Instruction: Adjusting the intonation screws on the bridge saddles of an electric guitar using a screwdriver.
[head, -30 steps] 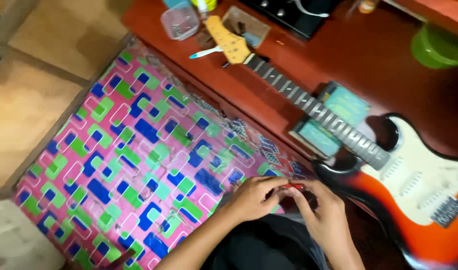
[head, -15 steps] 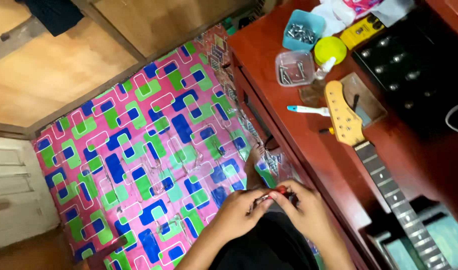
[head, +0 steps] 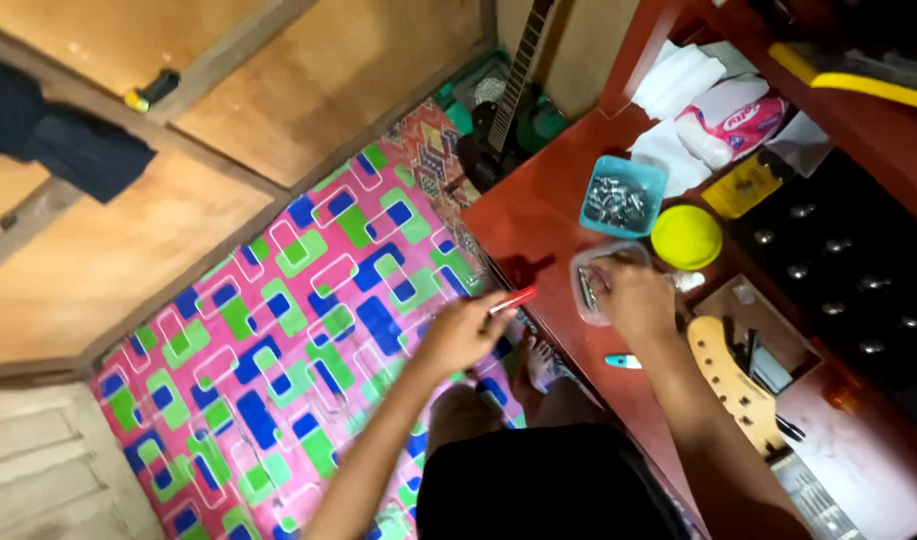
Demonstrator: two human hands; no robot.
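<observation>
My left hand (head: 460, 335) grips a small red-handled tool (head: 513, 299) above the edge of the red-brown table (head: 538, 220). Over on the table, my right hand (head: 635, 299) reaches into a clear plastic box (head: 586, 285) of small metal parts, fingers bent; whether it holds a part is hidden. A pale guitar headstock (head: 733, 380) lies just right of that forearm. Beyond the box stand a blue tub of screws (head: 620, 198) and a yellow round lid (head: 686, 237).
A pink mat with blue and green squares (head: 278, 340) covers the floor at left. A second guitar (head: 508, 110) leans at the far end of the table. White cloths, a pink packet (head: 730, 125), a blue-handled tool (head: 622, 361) and a black unit (head: 848, 260) crowd the table.
My hands, together over my lap, have separated: the right reached to the clear box on the table, the left kept the red tool. The view swung toward the far end of the table.
</observation>
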